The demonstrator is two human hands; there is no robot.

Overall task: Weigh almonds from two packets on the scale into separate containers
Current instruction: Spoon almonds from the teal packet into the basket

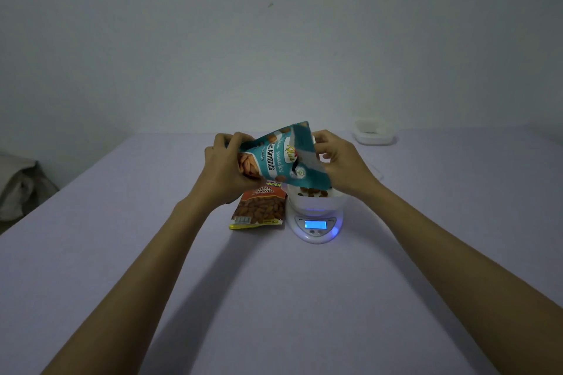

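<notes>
Near the far edge of the tabletop (274, 298), about midway along it, a white scale (316, 230) stands with its blue display (315, 225) lit; the digits are too small to read. On the scale sits a white container (316, 201) with a few brown almonds (312, 191) showing inside its rim.

Both hands hold 1 teal packet (274, 158) in the air above the container. The packet lies on its side and tilted, its right end lowest and hanging over the container's rim. The left hand (227, 166) has its fingers curled round the packet's left end, with the thumb side toward the camera. The right hand (341, 161) pinches the right end, where a flap of the packet stands up and folds back. Whether the mouth of the packet is open cannot be told from here.

Just beside the scale on its left, flat on the tabletop, lies an orange packet (259, 207) printed with almonds, its top end partly hidden under the left hand and the teal packet.

At the far right of the tabletop, well apart from the scale, stands a 2nd white container (373, 132). Beyond the table's left edge, low against the wall, a crumpled grey bag (21, 189) is dimly seen.
</notes>
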